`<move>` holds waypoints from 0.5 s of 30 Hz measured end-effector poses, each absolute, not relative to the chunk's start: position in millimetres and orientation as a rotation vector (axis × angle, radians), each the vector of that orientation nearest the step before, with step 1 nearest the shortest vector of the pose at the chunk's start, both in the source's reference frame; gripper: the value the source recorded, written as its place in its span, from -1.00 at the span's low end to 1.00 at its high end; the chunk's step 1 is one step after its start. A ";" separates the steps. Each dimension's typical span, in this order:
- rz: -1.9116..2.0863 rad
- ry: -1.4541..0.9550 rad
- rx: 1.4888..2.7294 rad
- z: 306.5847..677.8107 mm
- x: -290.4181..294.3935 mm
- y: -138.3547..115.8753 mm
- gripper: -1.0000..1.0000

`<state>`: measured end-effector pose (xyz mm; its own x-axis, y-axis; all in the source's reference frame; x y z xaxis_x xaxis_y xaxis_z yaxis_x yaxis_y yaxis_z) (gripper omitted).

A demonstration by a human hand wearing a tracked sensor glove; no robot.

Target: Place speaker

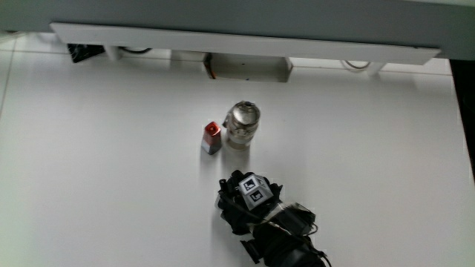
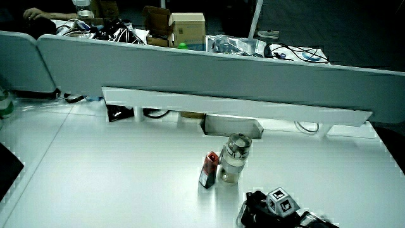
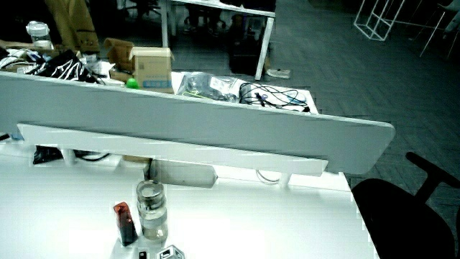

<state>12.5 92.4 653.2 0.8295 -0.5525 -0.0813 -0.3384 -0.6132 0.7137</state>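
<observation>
The hand in its black glove sits low over the table, nearer to the person than the glass jar. The patterned cube on its back faces up. The fingers are curled around a dark, rounded black thing, the speaker, which is mostly hidden under the glove. In a side view the speaker's black body shows beside the cube, close to the tabletop. In a side view only the cube shows, near the jar.
A small red and blue box stands upright next to the jar, also in both side views. A low grey partition with a white shelf bounds the table, with a grey box under it.
</observation>
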 end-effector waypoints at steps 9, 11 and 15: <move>-0.442 -0.705 2.176 669.6 -4.0 93.3 0.00; -0.462 -0.692 2.162 672.9 -2.5 91.4 0.00; -0.460 -0.675 2.152 674.3 -2.3 90.4 0.00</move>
